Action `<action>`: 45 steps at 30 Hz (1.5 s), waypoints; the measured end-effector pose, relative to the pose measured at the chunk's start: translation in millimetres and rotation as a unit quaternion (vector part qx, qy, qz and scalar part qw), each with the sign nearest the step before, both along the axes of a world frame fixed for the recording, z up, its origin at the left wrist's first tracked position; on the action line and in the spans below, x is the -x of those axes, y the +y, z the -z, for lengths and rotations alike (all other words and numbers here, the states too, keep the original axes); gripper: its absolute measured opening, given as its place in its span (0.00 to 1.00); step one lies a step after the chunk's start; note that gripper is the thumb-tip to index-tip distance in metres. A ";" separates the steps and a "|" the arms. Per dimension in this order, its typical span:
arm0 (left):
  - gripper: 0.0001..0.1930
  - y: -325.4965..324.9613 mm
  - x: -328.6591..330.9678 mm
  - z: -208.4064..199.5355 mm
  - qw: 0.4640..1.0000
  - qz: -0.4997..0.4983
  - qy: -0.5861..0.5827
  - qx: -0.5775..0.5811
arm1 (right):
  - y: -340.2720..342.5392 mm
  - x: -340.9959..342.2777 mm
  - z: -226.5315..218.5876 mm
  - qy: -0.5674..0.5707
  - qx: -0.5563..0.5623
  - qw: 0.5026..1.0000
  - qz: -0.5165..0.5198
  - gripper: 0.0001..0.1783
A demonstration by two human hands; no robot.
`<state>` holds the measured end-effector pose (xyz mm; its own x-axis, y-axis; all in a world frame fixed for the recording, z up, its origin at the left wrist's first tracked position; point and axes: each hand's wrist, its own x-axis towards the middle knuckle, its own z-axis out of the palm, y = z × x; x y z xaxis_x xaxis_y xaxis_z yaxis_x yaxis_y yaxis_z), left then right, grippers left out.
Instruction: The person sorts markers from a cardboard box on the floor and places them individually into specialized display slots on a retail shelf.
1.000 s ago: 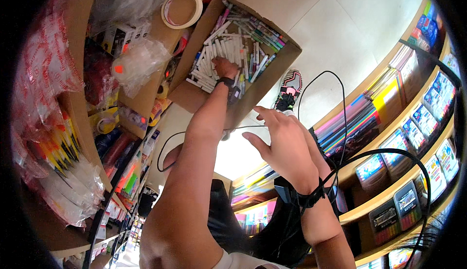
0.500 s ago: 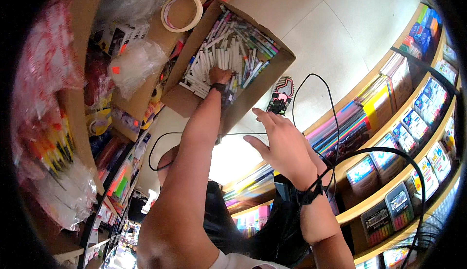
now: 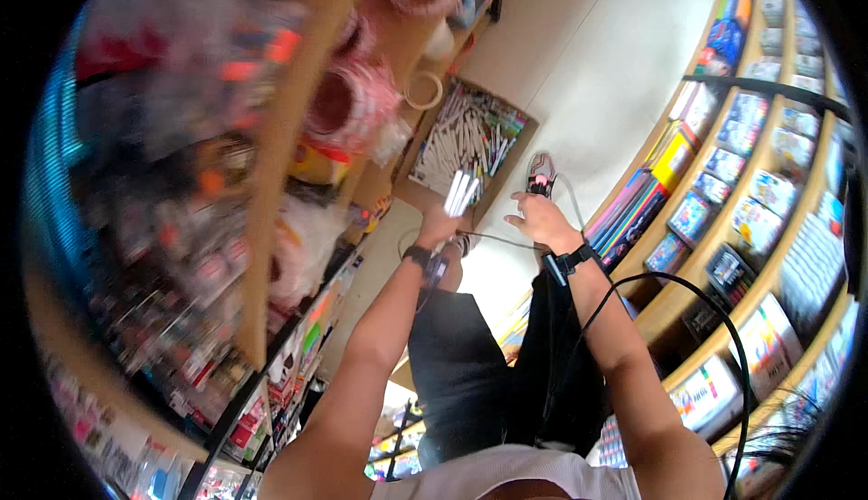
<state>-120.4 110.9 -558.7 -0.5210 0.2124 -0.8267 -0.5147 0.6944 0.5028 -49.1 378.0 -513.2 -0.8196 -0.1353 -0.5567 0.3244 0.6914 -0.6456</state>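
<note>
My left hand [image 3: 440, 226] is closed around a few white pens [image 3: 462, 193], which stick up past the fingers, slightly blurred. It is just outside the near side of an open cardboard box [image 3: 508, 167]. Inside the box lies a loose heap of pens [image 3: 463, 134], mostly white on the left and more coloured toward the right. To the right, my right hand [image 3: 546, 221] hangs in the air, empty, thumb and fingers apart. A dark band circles each wrist.
A roll of tape [image 3: 423, 90] sits on the shelf edge left of the box. Plastic-wrapped goods fill the left shelves. Curved shelves with colourful folders [image 3: 624, 215] and packs line the right. A black cable [image 3: 714, 306] loops beside my right arm. My shoe [image 3: 542, 174] is right of the box.
My left hand has come up out of the box toward me, now with white pens in it. My view has pulled back, so the box looks smaller. My right hand stays empty.
</note>
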 end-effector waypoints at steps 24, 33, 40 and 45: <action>0.17 -45.1 -208.2 -610.9 0.836 -0.434 0.274 -0.195 | -19.6 178.6 -508.6 0.167 0.206 0.903 -0.337 0.30; 0.23 58.0 -158.3 -634.4 0.800 -0.387 0.285 -0.359 | -58.2 87.0 -589.4 -0.011 0.516 0.737 -0.436 0.52; 0.23 113.9 -112.3 -587.9 0.806 -0.319 0.163 -0.471 | -5.7 71.9 -557.6 -0.129 0.559 0.789 -0.221 0.29; 0.26 135.9 -92.4 -579.9 0.823 -0.259 0.073 -0.500 | 36.5 71.0 -541.9 -0.097 0.536 0.824 -0.160 0.25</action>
